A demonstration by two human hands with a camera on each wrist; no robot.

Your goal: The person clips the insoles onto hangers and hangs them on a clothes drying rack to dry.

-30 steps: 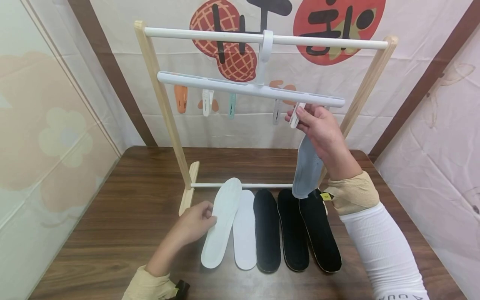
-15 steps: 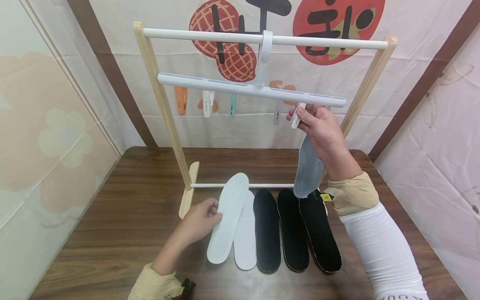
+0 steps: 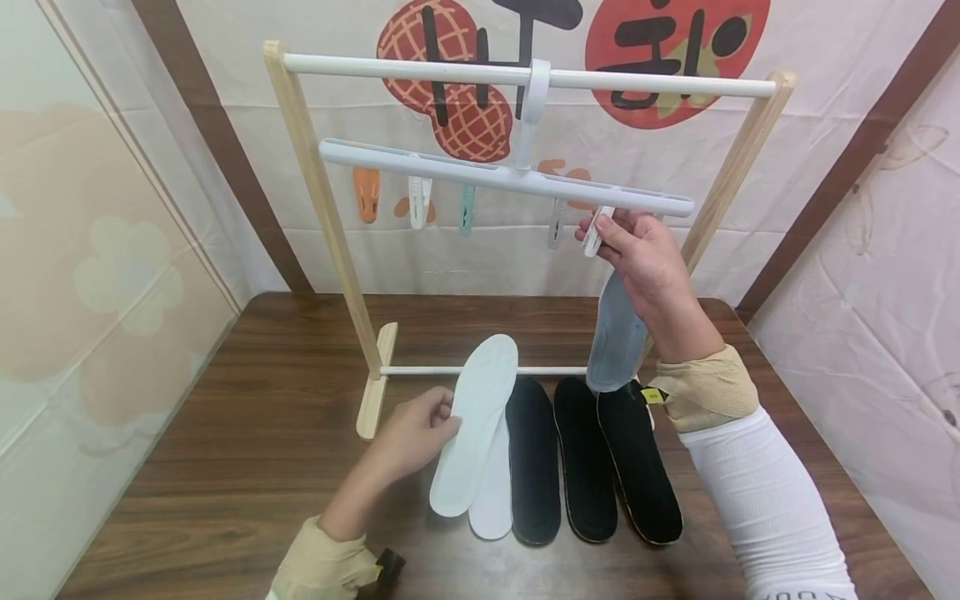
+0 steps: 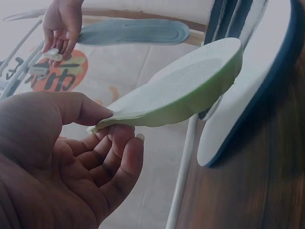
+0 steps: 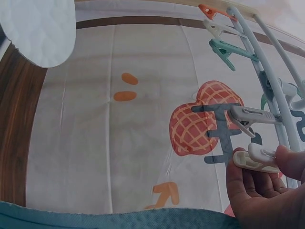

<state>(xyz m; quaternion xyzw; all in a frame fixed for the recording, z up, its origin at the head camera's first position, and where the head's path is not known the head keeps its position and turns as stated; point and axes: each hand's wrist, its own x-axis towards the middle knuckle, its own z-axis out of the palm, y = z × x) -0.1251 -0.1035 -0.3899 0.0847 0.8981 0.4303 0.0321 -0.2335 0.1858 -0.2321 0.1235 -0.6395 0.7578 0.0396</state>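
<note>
My left hand [image 3: 412, 431] pinches the edge of a white insole [image 3: 477, 429], held tilted above the table; its green side edge shows in the left wrist view. Up at the right end of a pale clip hanger [image 3: 450, 171], my right hand [image 3: 651, 262] pinches a white clip [image 5: 257, 161] between thumb and fingers. Below that hand hangs a blue-grey insole [image 3: 617, 342], its upper end hidden behind the hand. A second white insole [image 3: 492, 496] lies on the table, partly covered by the held one.
The hanger hooks over the white top bar [image 3: 412, 68] of a wooden-legged rack. Orange [image 3: 366, 194], white [image 3: 419, 202], teal [image 3: 467, 210] and grey [image 3: 556, 223] clips hang along it. Three black insoles [image 3: 534, 467] lie in a row on the brown table [image 3: 225, 467].
My left hand has moved right and a little up with the white insole, which now covers more of the other white one. My right hand stays almost still at its clip.
</note>
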